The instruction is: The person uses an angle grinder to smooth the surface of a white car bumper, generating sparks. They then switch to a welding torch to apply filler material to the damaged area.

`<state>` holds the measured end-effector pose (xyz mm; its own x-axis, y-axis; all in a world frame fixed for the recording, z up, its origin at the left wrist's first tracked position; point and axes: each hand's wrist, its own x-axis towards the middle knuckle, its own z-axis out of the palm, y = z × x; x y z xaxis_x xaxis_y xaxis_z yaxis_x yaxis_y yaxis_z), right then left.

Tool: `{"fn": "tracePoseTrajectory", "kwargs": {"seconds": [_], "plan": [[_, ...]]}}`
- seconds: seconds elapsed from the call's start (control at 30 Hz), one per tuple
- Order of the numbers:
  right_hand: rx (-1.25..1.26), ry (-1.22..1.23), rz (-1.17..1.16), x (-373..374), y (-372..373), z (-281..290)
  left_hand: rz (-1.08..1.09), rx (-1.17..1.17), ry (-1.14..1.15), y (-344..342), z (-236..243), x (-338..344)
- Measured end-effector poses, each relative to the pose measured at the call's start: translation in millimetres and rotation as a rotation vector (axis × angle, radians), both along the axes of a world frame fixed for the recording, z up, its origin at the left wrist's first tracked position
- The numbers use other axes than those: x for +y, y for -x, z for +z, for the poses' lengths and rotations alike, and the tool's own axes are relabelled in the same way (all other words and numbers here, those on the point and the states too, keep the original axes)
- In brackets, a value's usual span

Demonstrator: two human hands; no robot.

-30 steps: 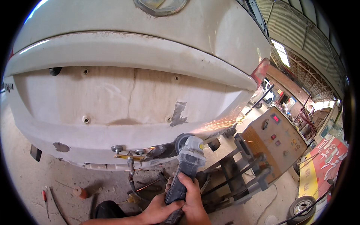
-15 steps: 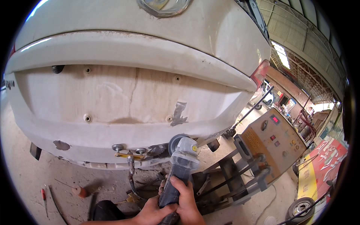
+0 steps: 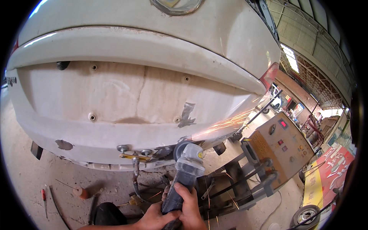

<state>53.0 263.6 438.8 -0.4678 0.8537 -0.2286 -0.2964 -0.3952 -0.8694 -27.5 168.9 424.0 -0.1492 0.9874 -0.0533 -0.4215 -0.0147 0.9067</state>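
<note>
Both my hands are wrapped round the dark body of an angle grinder [image 3: 185, 174]. My left hand [image 3: 156, 217] grips it low near the rear end, and my right hand [image 3: 190, 209] closes on it from the right side. The grinder's disc meets the lower edge of a white car tailgate [image 3: 115, 99], beside a dark bare-metal patch [image 3: 165, 152]. Orange sparks [image 3: 226, 124] stream up and to the right from the contact. Left of the disc, a brass-coloured clamp bar [image 3: 132, 157] is fixed to the tailgate's lower edge, with a cable hanging from it.
A wheeled machine [image 3: 278, 142] with a brown control panel stands at right, cables running from it. Lower right are a small wheel [image 3: 306, 216] and a red and yellow banner [image 3: 327, 170]. A red-handled screwdriver [image 3: 44, 197] and an orange container [image 3: 81, 193] sit on the floor at left.
Sparks now fly from the disc where there were none before, and some fall below the grinder. The view has shifted slightly. Both hands keep the same hold.
</note>
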Motion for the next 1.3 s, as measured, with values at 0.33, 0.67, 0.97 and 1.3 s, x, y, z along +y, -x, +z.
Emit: {"fn": "tracePoseTrajectory", "kwargs": {"seconds": [0.33, 0.67, 0.97, 1.3], "plan": [[0.040, 0.034, -0.002, -1.1, 3.0, 6.5, 0.035, 0.101, 0.022, -1.3, -14.8, 1.4], [-0.013, -0.023, -0.030, 8.5, 2.5, 5.1, -0.120, 0.174, 0.131, 6.6, -5.4, 10.5], [-0.084, -0.021, -0.076, 9.8, 3.0, 12.6, -0.167, 0.125, 0.165, 7.8, -1.3, 14.8], [-0.160, -0.053, -0.107, 10.3, 3.6, 19.2, -0.214, 0.102, 0.161, 8.4, -15.3, 23.2]]}}
